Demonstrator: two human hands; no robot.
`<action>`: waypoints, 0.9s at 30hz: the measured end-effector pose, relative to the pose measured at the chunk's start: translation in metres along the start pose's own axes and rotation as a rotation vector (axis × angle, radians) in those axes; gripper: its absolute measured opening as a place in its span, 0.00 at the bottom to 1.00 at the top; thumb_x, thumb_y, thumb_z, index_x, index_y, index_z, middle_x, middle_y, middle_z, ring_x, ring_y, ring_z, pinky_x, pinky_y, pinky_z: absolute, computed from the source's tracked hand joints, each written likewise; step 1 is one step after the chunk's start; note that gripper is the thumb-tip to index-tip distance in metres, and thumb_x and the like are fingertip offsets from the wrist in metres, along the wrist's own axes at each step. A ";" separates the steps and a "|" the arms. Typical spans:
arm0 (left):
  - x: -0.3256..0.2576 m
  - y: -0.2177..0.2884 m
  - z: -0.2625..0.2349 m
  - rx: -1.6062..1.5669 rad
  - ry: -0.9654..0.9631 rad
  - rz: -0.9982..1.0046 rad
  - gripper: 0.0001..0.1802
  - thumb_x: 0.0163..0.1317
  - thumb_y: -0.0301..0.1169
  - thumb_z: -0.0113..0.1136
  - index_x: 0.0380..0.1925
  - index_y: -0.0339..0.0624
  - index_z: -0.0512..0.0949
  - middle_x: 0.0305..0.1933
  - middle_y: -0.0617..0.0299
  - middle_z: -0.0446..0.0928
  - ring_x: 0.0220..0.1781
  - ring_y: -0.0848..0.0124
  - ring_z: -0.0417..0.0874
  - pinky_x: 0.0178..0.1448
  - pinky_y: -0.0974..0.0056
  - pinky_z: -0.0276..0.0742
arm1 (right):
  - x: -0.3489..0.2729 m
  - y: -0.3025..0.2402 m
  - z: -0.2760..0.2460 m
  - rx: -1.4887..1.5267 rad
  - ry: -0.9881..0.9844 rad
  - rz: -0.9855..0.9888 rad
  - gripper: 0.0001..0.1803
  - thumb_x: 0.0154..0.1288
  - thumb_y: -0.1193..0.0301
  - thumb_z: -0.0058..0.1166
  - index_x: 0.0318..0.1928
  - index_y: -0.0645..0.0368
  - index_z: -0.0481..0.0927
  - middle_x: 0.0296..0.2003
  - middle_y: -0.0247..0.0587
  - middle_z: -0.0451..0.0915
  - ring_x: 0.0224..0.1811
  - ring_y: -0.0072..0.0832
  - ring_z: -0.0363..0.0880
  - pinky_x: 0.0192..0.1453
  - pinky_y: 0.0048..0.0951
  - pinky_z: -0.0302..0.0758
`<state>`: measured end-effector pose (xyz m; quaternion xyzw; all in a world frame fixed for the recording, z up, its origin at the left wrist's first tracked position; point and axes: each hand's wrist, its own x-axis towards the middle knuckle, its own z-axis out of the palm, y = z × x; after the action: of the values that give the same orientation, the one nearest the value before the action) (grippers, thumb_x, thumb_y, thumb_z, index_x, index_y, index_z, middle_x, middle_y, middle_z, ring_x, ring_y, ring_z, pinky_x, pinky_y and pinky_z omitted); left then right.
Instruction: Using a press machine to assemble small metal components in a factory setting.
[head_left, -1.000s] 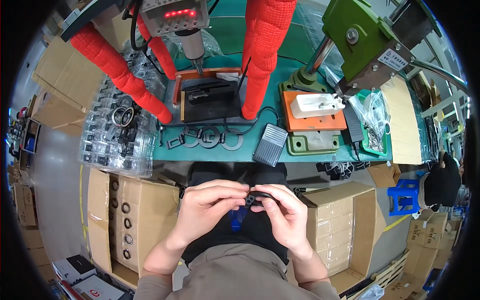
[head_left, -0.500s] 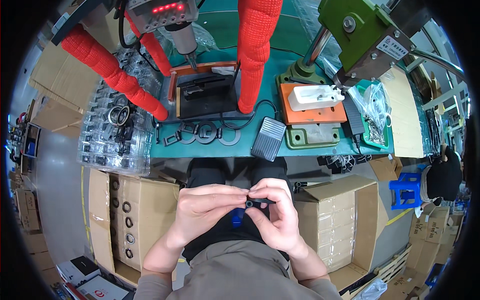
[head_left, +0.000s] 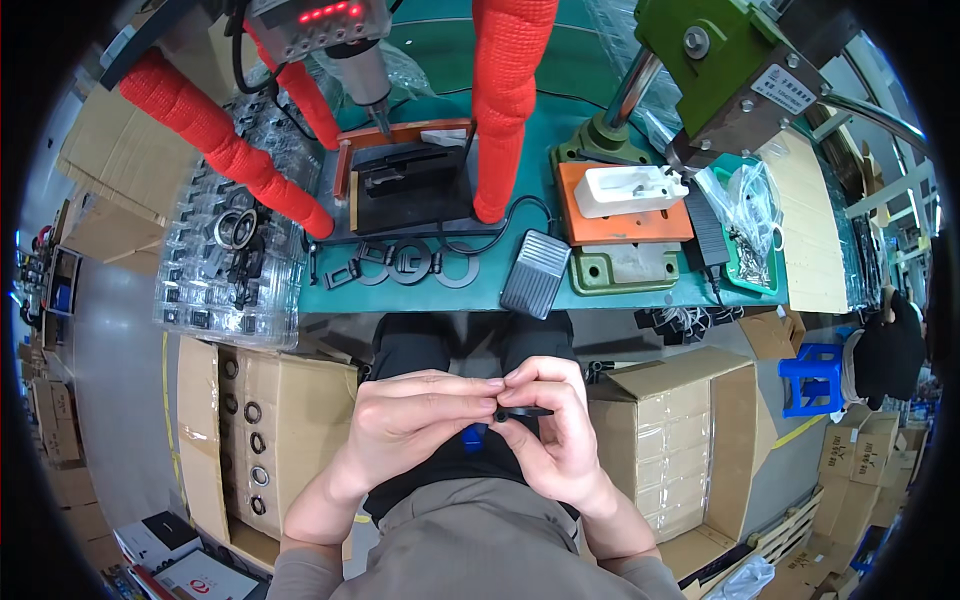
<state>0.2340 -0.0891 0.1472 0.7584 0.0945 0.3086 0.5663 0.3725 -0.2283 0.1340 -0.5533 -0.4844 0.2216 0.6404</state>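
Note:
Over my lap I hold a small black part (head_left: 524, 411) with a round, tube-like end and a flat, darker body; its exact kind is hard to make out. My right hand (head_left: 552, 425) pinches it between thumb and fingers. My left hand (head_left: 418, 408) has its fingers pressed together, with their tips against the part's left end. Fingers cover much of the piece. Beyond my hands, several black flat rings with clips (head_left: 412, 262) lie along the bench's front edge, beside a grey ribbed foot pedal (head_left: 537, 275).
A machine with red-wrapped posts (head_left: 512, 110) stands over a black fixture (head_left: 415, 190). To its right is a green press (head_left: 690, 80) with a white block (head_left: 630, 191) on an orange plate. Clear trays (head_left: 230, 270) lie left. Open cartons (head_left: 290, 420) flank me; another person (head_left: 888, 350) is far right.
The black part has turned slightly in my fingers, its round end tilting and showing darker. Both hands stay in nearly the same place.

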 end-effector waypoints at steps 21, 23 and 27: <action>-0.030 -0.073 0.017 -0.409 0.181 -0.188 0.13 0.52 0.10 0.67 0.38 0.29 0.87 0.40 0.48 0.89 0.35 0.63 0.86 0.42 0.65 0.84 | 0.057 0.083 -0.322 -1.203 0.677 0.277 0.09 0.61 0.74 0.63 0.39 0.68 0.88 0.36 0.50 0.88 0.34 0.45 0.85 0.41 0.40 0.82; -0.044 -0.131 -0.013 -0.359 0.024 -0.279 0.11 0.52 0.11 0.68 0.37 0.23 0.86 0.45 0.46 0.89 0.39 0.66 0.87 0.46 0.65 0.85 | 0.071 0.109 -0.349 -1.361 0.546 0.477 0.09 0.58 0.74 0.59 0.35 0.66 0.88 0.31 0.53 0.87 0.31 0.50 0.86 0.39 0.46 0.83; -0.046 -0.062 -0.016 0.017 0.219 -0.472 0.11 0.54 0.11 0.68 0.39 0.22 0.86 0.43 0.46 0.89 0.38 0.65 0.86 0.43 0.65 0.86 | 0.100 0.142 -0.329 -1.568 0.468 0.449 0.08 0.54 0.74 0.57 0.25 0.67 0.84 0.26 0.59 0.84 0.26 0.54 0.84 0.31 0.48 0.82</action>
<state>0.2012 -0.0779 0.0760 0.6820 0.3321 0.2475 0.6027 0.7363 -0.2679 0.0676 -0.9519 -0.2315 -0.1766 0.0958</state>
